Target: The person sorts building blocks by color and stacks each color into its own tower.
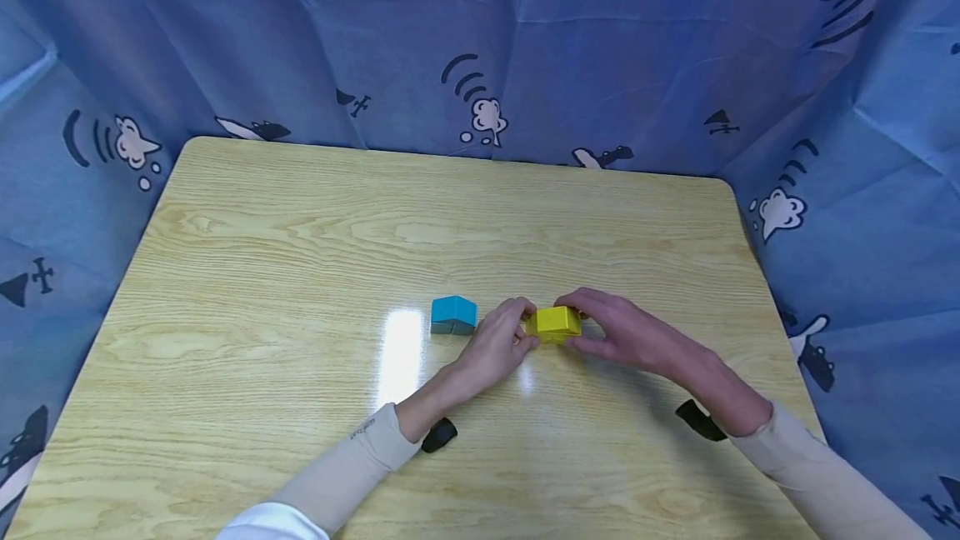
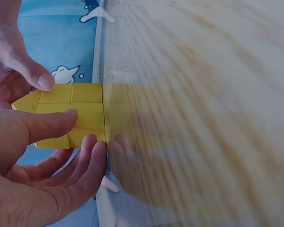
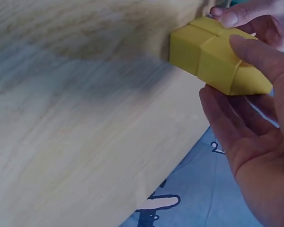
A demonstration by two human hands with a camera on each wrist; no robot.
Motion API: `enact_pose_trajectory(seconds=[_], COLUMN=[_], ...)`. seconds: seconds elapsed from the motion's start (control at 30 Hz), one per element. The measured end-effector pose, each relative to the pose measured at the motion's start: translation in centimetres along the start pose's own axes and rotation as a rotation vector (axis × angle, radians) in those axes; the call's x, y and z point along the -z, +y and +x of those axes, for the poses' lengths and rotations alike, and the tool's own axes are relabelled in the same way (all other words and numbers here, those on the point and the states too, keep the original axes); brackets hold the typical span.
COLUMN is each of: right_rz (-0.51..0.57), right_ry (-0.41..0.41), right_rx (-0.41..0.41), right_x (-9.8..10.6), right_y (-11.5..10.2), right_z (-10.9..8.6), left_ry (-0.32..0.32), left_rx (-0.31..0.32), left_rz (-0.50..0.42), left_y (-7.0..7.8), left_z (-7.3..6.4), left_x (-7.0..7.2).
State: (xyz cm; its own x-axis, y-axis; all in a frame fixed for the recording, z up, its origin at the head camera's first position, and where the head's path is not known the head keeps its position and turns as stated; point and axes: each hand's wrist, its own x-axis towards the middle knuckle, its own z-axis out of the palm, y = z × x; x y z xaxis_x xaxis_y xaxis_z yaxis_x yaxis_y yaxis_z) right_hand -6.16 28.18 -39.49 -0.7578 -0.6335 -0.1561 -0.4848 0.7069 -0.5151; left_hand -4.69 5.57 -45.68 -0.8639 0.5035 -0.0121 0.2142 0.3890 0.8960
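Observation:
A yellow block shape (image 1: 558, 321) stands on the table, built of several small blocks with a sloped top; seams between the pieces show in the left wrist view. My left hand (image 1: 491, 344) pinches it from the left, thumb (image 2: 57, 124) across the near face and fingertips on its side close to the tabletop. From the right, my right hand (image 1: 626, 333) holds the same yellow blocks, with the thumb (image 3: 251, 49) on the near face and the other fingers at the side. Their far faces are hidden.
Left of my left hand sits a blue block shape (image 1: 453, 313) with a peaked top, apart from the yellow one. The wooden table (image 1: 300, 232) has rounded back corners, and a blue printed curtain (image 1: 600, 65) surrounds its back and sides.

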Motion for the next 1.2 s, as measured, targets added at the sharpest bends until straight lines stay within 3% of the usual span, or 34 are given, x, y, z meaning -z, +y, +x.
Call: enact_pose_trajectory(seconds=[0.3, 1.2], right_rz=[0.027, -0.016], right_ry=[0.026, 0.113], right_rx=[-0.088, -0.046], right_x=[-1.9, -2.7], right_y=[0.8, 1.0], right_z=[-0.4, -0.5], left_ry=[0.009, 0.011], left_rx=[0.008, 0.031], left_rz=[0.006, -0.002], left_y=[0.0, -0.1], left_z=[0.1, 0.4], left_x=[-0.1, -0.1])
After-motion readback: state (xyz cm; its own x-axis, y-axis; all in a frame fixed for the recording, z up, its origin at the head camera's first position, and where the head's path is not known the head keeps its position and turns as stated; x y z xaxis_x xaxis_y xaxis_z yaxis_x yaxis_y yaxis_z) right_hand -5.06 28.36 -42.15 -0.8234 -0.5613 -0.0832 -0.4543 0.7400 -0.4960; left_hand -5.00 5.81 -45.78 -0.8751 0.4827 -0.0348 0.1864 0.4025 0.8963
